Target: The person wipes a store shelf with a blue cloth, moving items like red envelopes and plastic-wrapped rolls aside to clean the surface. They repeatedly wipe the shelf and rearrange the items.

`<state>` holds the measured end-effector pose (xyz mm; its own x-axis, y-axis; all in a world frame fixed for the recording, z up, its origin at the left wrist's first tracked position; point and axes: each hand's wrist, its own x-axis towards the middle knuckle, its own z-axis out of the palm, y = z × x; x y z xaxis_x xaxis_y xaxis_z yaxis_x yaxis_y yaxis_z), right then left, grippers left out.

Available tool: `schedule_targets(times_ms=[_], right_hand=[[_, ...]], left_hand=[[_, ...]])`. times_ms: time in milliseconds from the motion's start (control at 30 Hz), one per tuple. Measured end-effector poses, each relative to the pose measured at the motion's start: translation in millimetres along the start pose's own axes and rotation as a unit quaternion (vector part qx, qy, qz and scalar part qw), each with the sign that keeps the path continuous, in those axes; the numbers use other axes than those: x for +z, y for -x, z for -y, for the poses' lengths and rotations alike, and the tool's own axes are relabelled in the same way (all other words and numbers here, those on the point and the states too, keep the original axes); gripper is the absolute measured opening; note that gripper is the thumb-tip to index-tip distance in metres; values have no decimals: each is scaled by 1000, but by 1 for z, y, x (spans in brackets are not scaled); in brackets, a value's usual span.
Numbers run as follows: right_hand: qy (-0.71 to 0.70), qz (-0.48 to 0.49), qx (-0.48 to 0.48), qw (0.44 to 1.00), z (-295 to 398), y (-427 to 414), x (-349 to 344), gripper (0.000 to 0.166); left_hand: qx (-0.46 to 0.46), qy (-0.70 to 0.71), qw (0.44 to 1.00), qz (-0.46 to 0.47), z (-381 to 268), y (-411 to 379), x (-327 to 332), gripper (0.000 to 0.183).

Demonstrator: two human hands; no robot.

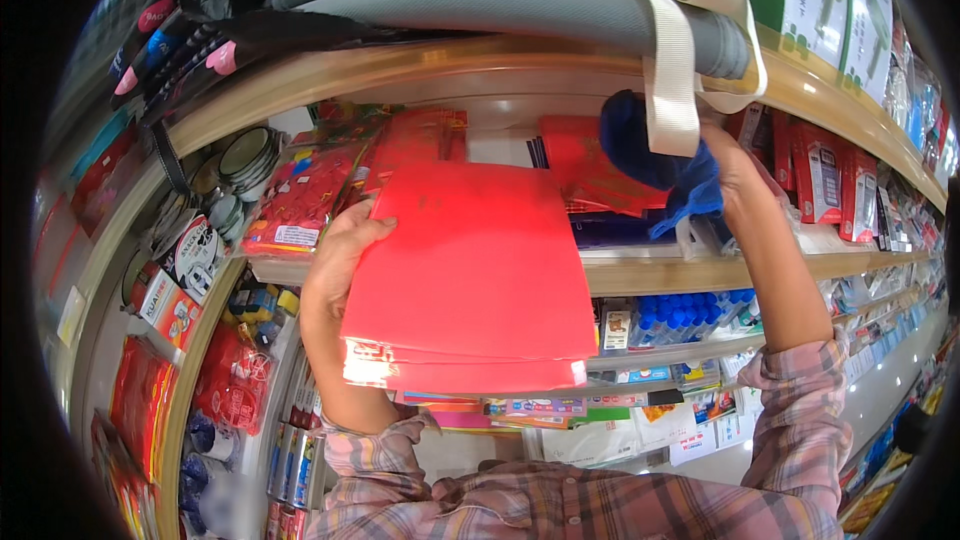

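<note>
My left hand grips a stack of flat red paper sheets or envelopes by its left edge, thumb on top. The stack hangs in front of the shelf, and its lower edge shows several layers. My right hand holds a crumpled blue cloth over the right part of the shelf; its fingers are partly hidden behind the cloth and a cream strap. Beneath the cloth lie more red packets with gold print. Another red packet sits behind the stack.
Grey folded bags overhang the shelf from above, their straps dangling near my right hand. A wooden shelf edge runs under the packets. Plastic-wrapped red goods sit at left, blue-capped bottles below, and red boxed items at right.
</note>
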<state>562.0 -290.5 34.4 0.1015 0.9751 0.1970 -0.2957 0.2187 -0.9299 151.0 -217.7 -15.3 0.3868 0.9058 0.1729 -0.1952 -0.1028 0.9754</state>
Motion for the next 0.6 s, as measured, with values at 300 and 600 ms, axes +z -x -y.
schedule_targets(times_ms=[300,600], right_hand=[[419,136,-379,814,-66,-3,178,38],[543,39,-387,744,-88,-90,203,41]], left_hand=[[19,51,998,24,9,3,8,42],[125,72,989,14,34,3,13,54]])
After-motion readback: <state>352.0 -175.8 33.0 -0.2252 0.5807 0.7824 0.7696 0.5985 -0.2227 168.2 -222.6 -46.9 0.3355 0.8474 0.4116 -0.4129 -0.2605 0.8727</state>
